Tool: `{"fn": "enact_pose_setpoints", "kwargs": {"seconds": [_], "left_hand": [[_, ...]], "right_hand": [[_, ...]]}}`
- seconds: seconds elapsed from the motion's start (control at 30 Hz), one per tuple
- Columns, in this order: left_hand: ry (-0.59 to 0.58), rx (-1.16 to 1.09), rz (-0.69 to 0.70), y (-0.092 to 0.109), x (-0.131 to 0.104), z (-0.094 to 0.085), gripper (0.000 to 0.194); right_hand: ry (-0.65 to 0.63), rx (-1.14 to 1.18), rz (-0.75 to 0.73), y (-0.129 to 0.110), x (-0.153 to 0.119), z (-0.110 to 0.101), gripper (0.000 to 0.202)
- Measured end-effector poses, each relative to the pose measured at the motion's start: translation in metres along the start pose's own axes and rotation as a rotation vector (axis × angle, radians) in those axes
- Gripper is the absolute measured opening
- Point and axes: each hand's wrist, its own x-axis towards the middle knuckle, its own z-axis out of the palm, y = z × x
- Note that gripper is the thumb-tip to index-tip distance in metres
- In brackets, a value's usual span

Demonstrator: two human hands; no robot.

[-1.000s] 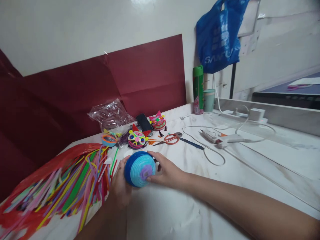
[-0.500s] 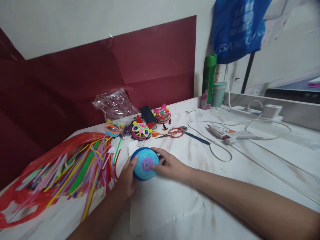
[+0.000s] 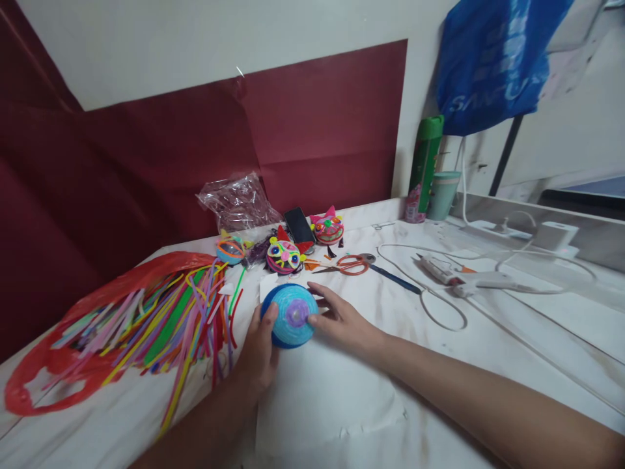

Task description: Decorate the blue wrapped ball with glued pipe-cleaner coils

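A round blue craft piece (image 3: 286, 331), wound in coils of light blue with a darker blue rim, has a purple centre and is held above a white sheet of paper (image 3: 322, 397). My left hand (image 3: 261, 342) grips its left edge, thumb lying on the front face. On the opposite side, my right hand (image 3: 342, 322) has its thumb against the purple middle and its fingers at the upper right edge. Just beyond sit decorated animal-face pieces: a pink and yellow one (image 3: 285, 256), a pink-eared one (image 3: 329, 227) and a blue and orange one (image 3: 230, 250).
Many coloured pipe cleaners (image 3: 170, 319) spill from a red plastic bag (image 3: 88, 303) at left. Orange-handled scissors (image 3: 352, 264), a blue-handled tool (image 3: 395, 278), a phone (image 3: 299, 225) and a corded glue gun (image 3: 463, 280) lie behind and to the right. A green can (image 3: 426, 169) stands beside a cup (image 3: 444, 195).
The camera view has shifted, so the scene sits further right. Both hands keep hold of the blue craft piece, which has turned slightly, its purple centre now facing more to the right.
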Motion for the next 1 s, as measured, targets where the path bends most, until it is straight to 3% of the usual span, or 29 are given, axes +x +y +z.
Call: {"fn": "enact_pose_setpoints", "kwargs": {"seconds": [0.13, 0.23, 0.37, 0.53, 0.73, 1.0], "left_hand": [[-0.050, -0.077, -0.058, -0.001, -0.001, 0.000, 0.055], [-0.083, -0.014, -0.015, 0.006, -0.006, 0.001, 0.050], [-0.138, 0.102, 0.094, 0.014, -0.005, -0.003, 0.059], [-0.169, 0.256, 0.067, 0.008, 0.006, -0.012, 0.057], [-0.140, 0.423, 0.140, 0.002, 0.012, -0.018, 0.061], [-0.196, 0.624, 0.219, 0.013, 0.017, -0.020, 0.070]], "right_hand": [[0.005, -0.106, -0.085, 0.003, -0.004, 0.006, 0.094], [0.032, -0.165, -0.139, 0.005, -0.004, 0.007, 0.091], [0.028, -0.242, -0.181, 0.000, -0.001, -0.001, 0.083], [-0.038, -0.327, -0.244, -0.002, 0.001, -0.008, 0.076], [-0.042, -0.298, -0.222, 0.004, 0.002, -0.007, 0.075], [-0.060, -0.251, -0.173, 0.001, 0.003, -0.009, 0.073]]}}
